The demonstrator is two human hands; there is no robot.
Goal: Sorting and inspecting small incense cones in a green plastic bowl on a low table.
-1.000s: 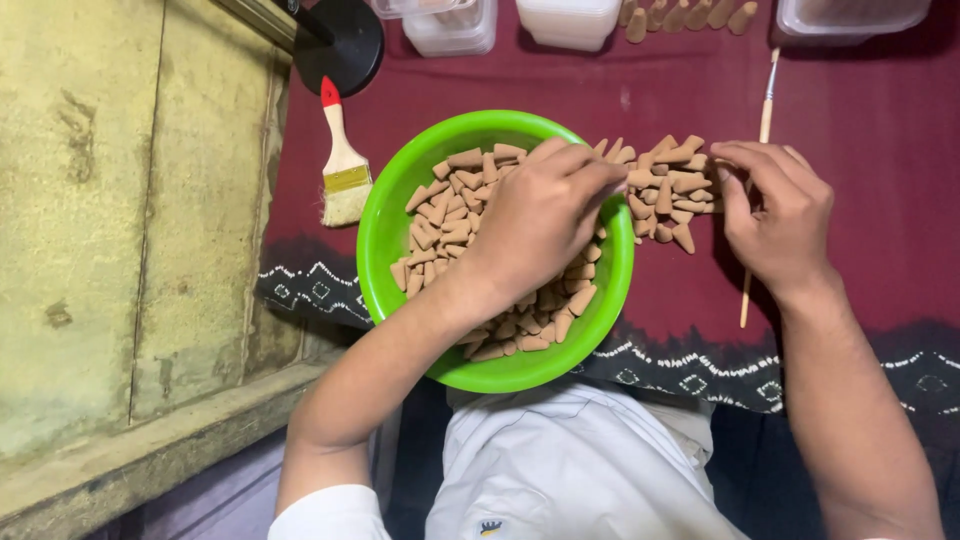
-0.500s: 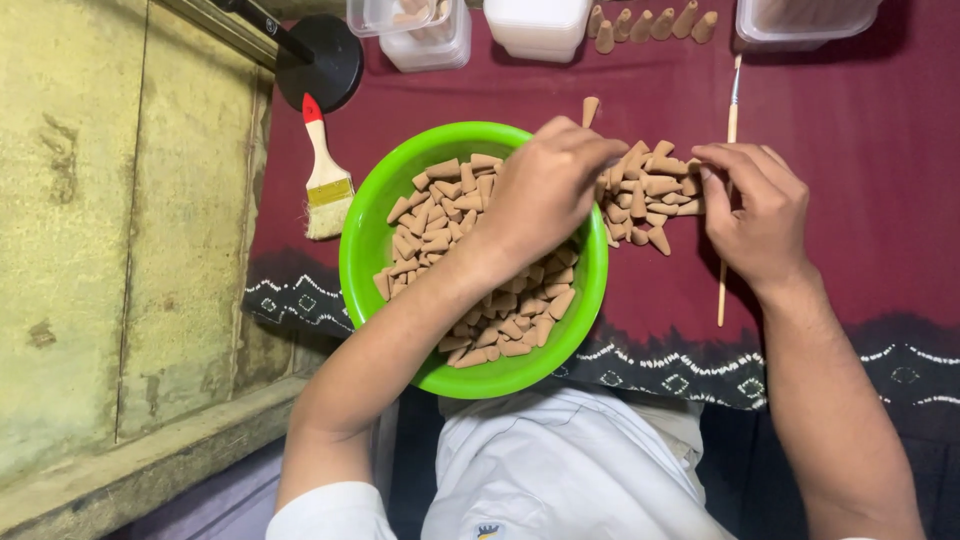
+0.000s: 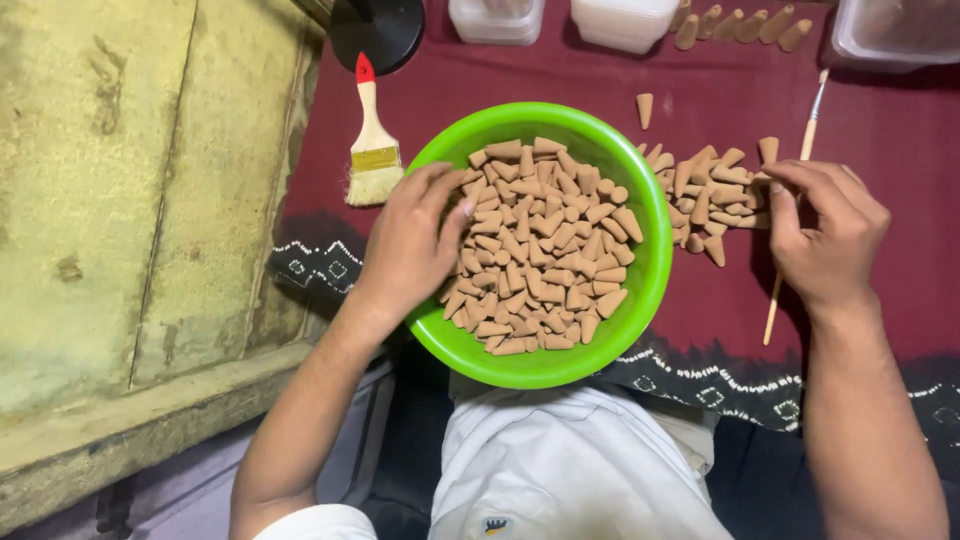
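The left hand point(image 3: 415, 235) is resting on the left rim of the green bowl point(image 3: 650, 270), palm down, with its fingers half curled and reaching in among the cones in the bowl point(image 3: 545, 250); the fingertips are lying on the cones, but I cannot tell if they are pinching one, because the hand is covering that spot. The bowl is sitting on the dark red cloth point(image 3: 700, 330) that is covering the counter, just in front of the person's lap, and it is nearly full of small tan cones lying on their sides.

The right hand point(image 3: 825, 235) is lying to the right of the bowl, fingers bent and drawn close together at the edge of the loose pile of cones point(image 3: 705, 195) on the cloth; its fingertips are touching the nearest cones of that pile. The pile is lying just beside the right rim of the bowl; a single cone point(image 3: 645, 108) is standing apart above it.

A thin wooden stick point(image 3: 772, 315) is passing under the right hand. A paintbrush point(image 3: 372, 150) with a red-tipped handle is lying left of the bowl; clear plastic containers point(image 3: 497, 20) and a row of upright cones point(image 3: 740, 27) are standing along the far edge.
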